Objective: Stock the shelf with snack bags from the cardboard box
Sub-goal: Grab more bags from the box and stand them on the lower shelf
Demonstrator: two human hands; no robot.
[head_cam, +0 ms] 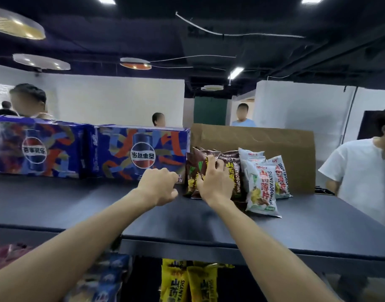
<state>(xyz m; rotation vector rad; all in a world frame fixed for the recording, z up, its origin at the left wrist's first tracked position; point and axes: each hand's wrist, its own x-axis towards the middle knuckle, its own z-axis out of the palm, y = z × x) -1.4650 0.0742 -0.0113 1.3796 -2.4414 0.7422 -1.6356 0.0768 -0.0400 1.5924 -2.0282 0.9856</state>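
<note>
1. Head view, nearest first: below the front edge of the dark top shelf point(209, 232) we see yellow snack bags point(187, 282) hanging or standing on a lower level, with blue packs point(108, 280) to their left.
2. Our two bare forearms reach up and forward over that shelf.
3. Our left hand point(157, 185) is loosely curled into a soft fist above the shelf surface, and it appears to hold nothing.
4. Our right hand point(215, 182) grips the brown snack bags point(193, 171), fingers curled over their upper edges, pressing them upright against the rest of the row.
5. Just right of them stand white snack bags point(260, 188), leaning slightly, the front one nearest the shelf edge.
6. Behind the row, a flat sheet of brown cardboard point(263, 140) stands upright; we cannot tell whether it belongs to the cardboard box.
7. Left of the brown bags sit two blue cola cartons point(89, 149), the nearer one almost touching them.
8. Beyond, other people stand in a white-walled room.
9. Risk, as we judge it: the bags are light and loosely propped, so releasing the right hand abruptly could topple the brown ones forward, and a nudge could tip the front white bag off the shelf.
</note>
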